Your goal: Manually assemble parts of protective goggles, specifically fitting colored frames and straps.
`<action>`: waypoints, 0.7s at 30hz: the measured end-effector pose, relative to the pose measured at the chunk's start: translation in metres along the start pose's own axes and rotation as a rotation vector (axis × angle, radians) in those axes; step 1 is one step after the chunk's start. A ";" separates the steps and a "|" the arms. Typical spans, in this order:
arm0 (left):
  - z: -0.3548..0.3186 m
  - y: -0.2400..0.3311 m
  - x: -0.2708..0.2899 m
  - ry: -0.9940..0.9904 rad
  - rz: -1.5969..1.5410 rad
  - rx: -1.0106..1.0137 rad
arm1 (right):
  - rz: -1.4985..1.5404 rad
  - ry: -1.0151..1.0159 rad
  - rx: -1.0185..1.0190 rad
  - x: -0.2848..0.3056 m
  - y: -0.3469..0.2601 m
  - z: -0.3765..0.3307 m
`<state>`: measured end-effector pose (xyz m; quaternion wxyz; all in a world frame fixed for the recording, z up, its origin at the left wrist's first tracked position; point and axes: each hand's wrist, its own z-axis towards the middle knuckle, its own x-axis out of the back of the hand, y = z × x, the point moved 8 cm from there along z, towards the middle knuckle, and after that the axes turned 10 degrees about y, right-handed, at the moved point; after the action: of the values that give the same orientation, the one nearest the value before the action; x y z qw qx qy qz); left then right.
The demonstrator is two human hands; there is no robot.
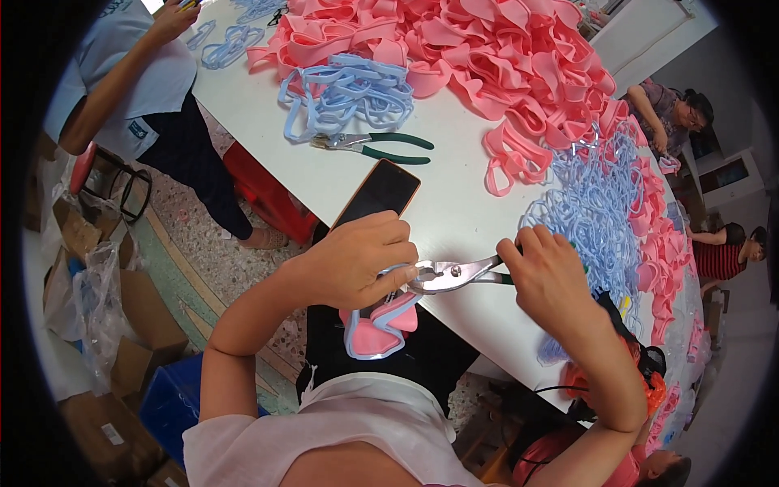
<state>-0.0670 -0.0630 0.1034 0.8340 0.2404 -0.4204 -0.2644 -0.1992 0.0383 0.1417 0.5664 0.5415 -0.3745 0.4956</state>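
My left hand is closed on a pink curved piece with light blue edging, which hangs below my fingers over my lap. The part pinched in the fingers is hidden. In my right hand are slip-joint pliers, gripped by their handles. The jaws of the pliers reach my left thumb and fingertips, at the top of the pink piece; what lies between them is too small to tell. A dark phone lies on the table just beyond my left hand.
Second pliers with green handles lie on the white table near a bundle of light blue straps. A large heap of pink pieces and a tangle of blue cords cover the far and right side. A person stands at left.
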 end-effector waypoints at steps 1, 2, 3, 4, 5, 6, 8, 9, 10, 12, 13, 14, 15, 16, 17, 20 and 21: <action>0.001 0.001 -0.001 -0.005 -0.003 0.001 | 0.003 -0.002 -0.004 0.003 0.003 0.003; 0.002 0.004 -0.002 -0.026 0.007 -0.007 | -0.036 -0.005 0.063 0.006 0.000 0.007; 0.003 0.006 -0.004 -0.045 0.017 -0.018 | -0.077 -0.007 0.131 0.008 -0.002 0.010; 0.005 0.006 -0.005 -0.048 0.014 -0.018 | -0.091 -0.036 0.160 0.008 -0.002 0.013; 0.006 0.007 -0.005 -0.053 0.007 -0.021 | -0.089 -0.038 0.158 0.007 0.004 0.015; 0.006 0.008 -0.006 -0.057 0.000 -0.024 | -0.057 -0.059 0.208 0.005 0.007 0.016; 0.008 0.010 -0.011 -0.068 -0.017 -0.032 | -0.005 -0.116 0.275 0.001 0.013 0.019; 0.009 0.010 -0.013 -0.074 -0.032 -0.041 | -0.006 -0.117 0.274 -0.001 0.017 0.020; 0.010 0.009 -0.013 -0.074 -0.033 -0.042 | 0.052 -0.122 0.276 -0.003 0.019 0.021; 0.012 0.006 -0.010 -0.071 -0.071 0.003 | 0.109 -0.127 0.280 -0.006 0.018 0.020; 0.011 0.004 -0.009 -0.069 -0.070 0.004 | 0.137 -0.120 0.223 -0.007 0.019 0.018; 0.010 0.003 -0.005 -0.032 -0.056 -0.008 | 0.165 -0.112 0.166 -0.009 0.020 0.016; 0.008 0.001 -0.001 0.007 -0.039 -0.016 | 0.165 -0.111 0.172 -0.011 0.017 0.012; 0.005 -0.005 0.001 0.011 -0.037 -0.013 | 0.237 -0.167 0.048 -0.019 0.024 0.007; 0.003 -0.015 0.012 0.133 -0.011 0.018 | 0.308 -0.223 -0.077 -0.029 0.030 -0.001; -0.011 -0.044 0.034 0.359 -0.003 0.057 | 0.295 -0.344 -0.276 -0.063 0.028 -0.026; -0.019 -0.050 0.043 0.462 -0.020 0.069 | 0.232 -0.428 -0.388 -0.075 0.028 -0.034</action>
<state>-0.0414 -0.1245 0.0867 0.8966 0.3271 -0.2248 -0.1963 -0.2469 0.0583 0.0712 0.5072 0.4689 -0.6322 0.3509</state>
